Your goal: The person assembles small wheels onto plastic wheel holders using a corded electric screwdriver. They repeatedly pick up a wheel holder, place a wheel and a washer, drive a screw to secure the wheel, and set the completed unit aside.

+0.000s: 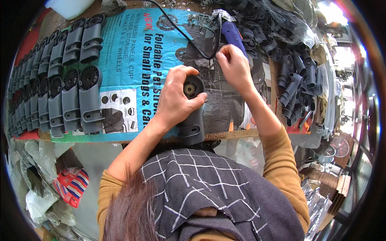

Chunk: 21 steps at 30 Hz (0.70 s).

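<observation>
A dark grey plastic bracket point(191, 127) with a round head and a slotted lower end lies at the near edge of the bench. My left hand point(175, 94) grips its round head, thumb on one side and fingers on the other. A ring-shaped metal piece shows in the centre of that head. To the right, my right hand point(234, 66) is raised with thumb and fingers pinched together; whatever they hold is hidden or too small to name. Just beyond it lies a purple-blue handheld power tool point(232, 34), partly covered by the hand.
Rows of similar grey brackets point(90, 100) line the left side. Loose grey tubular parts point(295, 90) are heaped on the right. A black cord point(187, 38) loops over the blue printed cardboard point(120, 48). Small metal pieces point(201, 22) are scattered at the back, and a white tub point(69, 8) stands far left.
</observation>
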Motion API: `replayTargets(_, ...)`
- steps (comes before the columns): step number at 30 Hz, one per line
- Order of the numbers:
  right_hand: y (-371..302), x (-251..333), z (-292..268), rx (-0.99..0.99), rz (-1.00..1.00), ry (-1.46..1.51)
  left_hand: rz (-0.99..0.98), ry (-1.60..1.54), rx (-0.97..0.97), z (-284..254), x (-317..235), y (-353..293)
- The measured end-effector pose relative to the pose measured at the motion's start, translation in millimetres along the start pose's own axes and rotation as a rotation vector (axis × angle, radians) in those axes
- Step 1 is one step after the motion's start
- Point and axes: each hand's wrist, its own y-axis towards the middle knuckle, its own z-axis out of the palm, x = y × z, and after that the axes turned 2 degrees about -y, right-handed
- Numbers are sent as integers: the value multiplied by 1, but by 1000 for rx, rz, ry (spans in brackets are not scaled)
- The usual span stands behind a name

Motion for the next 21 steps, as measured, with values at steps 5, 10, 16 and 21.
replayTargets(5,-57,48,-8,351,40,315,16,34,-14,2,2,1)
replayTargets(10,-56,54,9,299,93,299,43,29,-34,2,2,0)
replayTargets(16,-31,41,-17,47,195,244,30,-6,-21,2,3,0)
replayTargets(21,53,-16,11,-169,-302,-246,38,5,-14,3,4,1)
